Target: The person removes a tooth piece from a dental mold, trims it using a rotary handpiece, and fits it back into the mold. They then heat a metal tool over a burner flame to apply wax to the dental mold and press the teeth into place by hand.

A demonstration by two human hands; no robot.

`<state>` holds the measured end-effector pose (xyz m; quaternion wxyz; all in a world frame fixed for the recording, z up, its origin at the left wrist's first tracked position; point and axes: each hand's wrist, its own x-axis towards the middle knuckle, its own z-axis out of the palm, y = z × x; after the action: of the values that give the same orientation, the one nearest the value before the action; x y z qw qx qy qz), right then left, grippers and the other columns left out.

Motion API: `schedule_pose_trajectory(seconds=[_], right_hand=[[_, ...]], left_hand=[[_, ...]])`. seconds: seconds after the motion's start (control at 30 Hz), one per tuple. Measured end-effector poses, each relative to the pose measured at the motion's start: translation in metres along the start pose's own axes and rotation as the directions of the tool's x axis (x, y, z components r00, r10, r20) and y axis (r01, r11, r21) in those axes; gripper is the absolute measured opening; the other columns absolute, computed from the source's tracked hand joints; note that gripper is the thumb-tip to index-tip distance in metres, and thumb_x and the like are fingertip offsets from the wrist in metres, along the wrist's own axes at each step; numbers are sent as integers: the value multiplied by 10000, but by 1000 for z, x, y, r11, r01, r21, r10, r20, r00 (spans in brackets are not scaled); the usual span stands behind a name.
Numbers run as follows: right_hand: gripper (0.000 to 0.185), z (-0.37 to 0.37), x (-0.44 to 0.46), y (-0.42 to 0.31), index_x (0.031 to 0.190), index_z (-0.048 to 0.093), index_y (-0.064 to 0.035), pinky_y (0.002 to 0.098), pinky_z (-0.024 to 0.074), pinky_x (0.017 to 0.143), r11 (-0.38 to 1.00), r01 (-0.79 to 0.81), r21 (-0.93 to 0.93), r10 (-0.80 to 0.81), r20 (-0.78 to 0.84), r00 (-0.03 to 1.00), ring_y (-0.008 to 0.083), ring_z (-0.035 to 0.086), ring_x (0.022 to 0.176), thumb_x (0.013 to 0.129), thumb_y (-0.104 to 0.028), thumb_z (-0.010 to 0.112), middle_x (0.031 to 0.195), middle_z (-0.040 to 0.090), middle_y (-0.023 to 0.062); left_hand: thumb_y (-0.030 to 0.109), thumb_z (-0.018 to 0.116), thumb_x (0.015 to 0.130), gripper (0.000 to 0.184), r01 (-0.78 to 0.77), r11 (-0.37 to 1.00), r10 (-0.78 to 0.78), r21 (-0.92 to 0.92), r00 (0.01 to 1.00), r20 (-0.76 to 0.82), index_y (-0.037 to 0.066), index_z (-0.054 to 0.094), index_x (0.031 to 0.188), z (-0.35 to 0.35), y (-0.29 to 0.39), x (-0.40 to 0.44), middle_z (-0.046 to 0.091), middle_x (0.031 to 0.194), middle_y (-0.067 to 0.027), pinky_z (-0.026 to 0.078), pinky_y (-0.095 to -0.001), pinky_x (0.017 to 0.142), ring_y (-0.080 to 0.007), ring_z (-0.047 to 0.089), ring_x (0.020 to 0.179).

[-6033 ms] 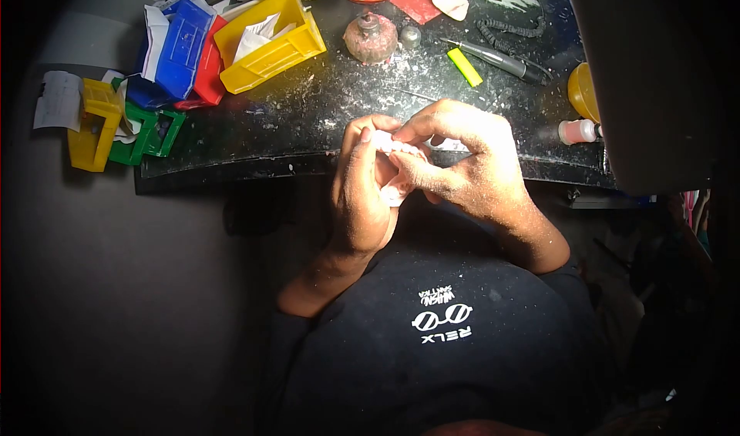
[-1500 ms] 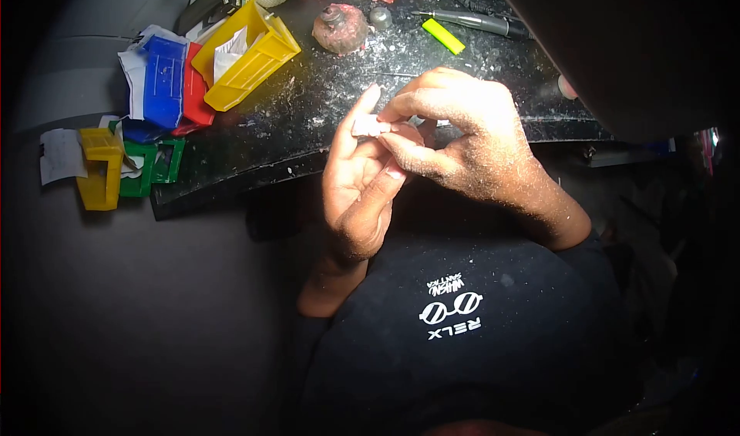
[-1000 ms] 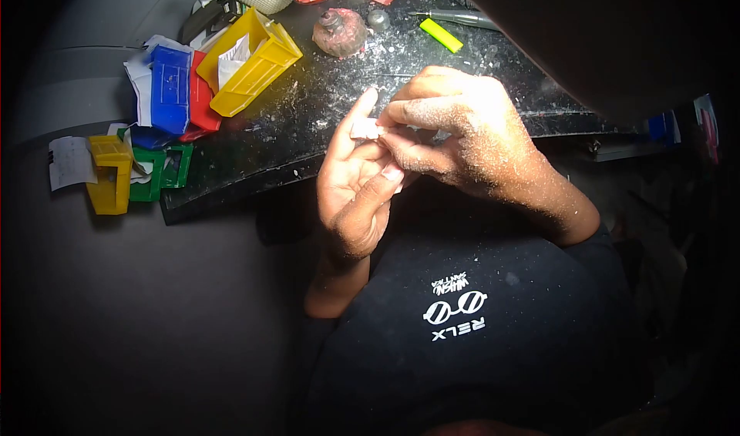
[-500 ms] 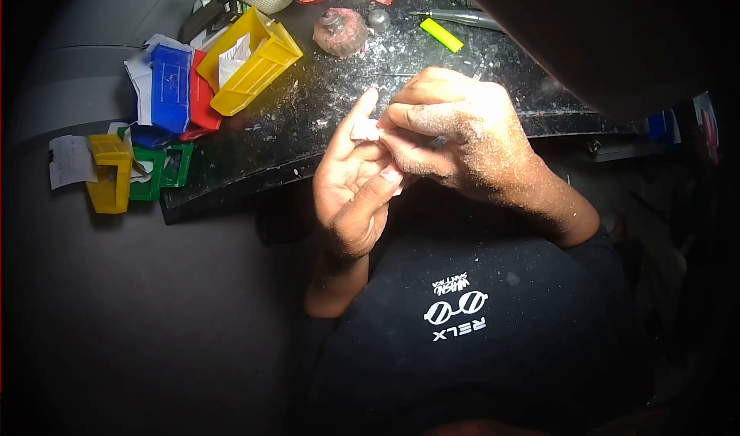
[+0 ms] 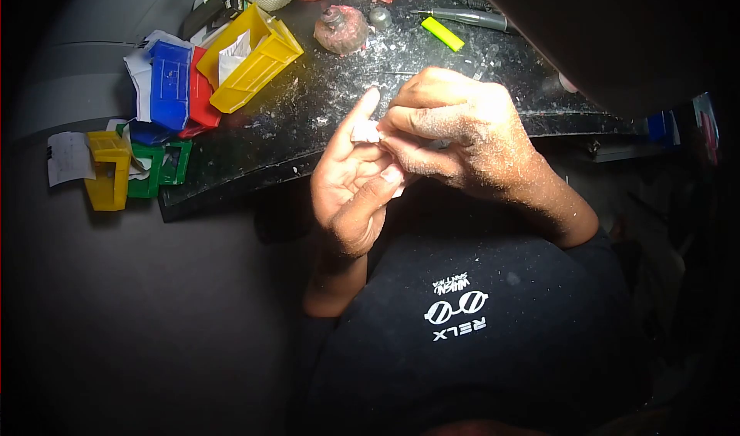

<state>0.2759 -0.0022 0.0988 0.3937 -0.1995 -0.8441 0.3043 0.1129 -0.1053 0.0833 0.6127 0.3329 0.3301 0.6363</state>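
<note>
Above the bench's near edge, my two hands meet around a small white piece (image 5: pixel 365 132), most of it hidden by fingers. My left hand (image 5: pixel 353 186) is palm up, its index finger stretched out and its thumb bent in; a bit of white shows beside the thumb tip. White dust coats my right hand (image 5: pixel 462 128), whose fingers and thumb are pinched at the white piece. Whether a small tool sits in that pinch cannot be seen.
A dusty black bench (image 5: pixel 254 166) bears a pink-smeared jar (image 5: pixel 341 30), a small metal ball-shaped item (image 5: pixel 380 18), a bright green stick (image 5: pixel 442 34) and a pen-like handpiece (image 5: pixel 470 17). Yellow (image 5: pixel 258 58), blue (image 5: pixel 169 85) and red bins (image 5: pixel 202 97) stand left. A dark shape overhangs the upper right.
The hands stay nearly still, with only a tiny shift of the left hand. The view has moved slightly.
</note>
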Motion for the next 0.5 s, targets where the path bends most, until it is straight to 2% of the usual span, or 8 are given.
schedule_pose_trajectory(seconds=[0.2,0.37,0.5], right_hand=[[179,0,-1,0,922,737,-52,397,555,757,1000,-19,6,19,9,1000,299,674,842,820,-184,801,861,675,87],[178,3,-2,1,918,738,-51,395,555,753,1000,5,-10,-5,-18,1000,302,674,842,821,-186,802,861,679,86],[168,2,-3,2,912,749,-54,392,557,744,999,-16,-44,15,-13,1000,292,676,834,824,-185,804,840,687,84]], left_hand=[[-57,545,908,786,11,1000,-10,4,999,-44,-124,167,1594,3,0,-1,655,1209,-262,522,-235,832,-193,674,1065],[-54,547,916,776,-18,1000,19,-15,999,34,-128,169,1590,-5,-4,-1,643,1243,-274,530,-250,864,-213,672,1103],[-52,546,918,779,-19,999,19,-28,1000,-2,-128,161,1591,-2,-7,0,626,1279,-283,525,-267,902,-223,663,1138]])
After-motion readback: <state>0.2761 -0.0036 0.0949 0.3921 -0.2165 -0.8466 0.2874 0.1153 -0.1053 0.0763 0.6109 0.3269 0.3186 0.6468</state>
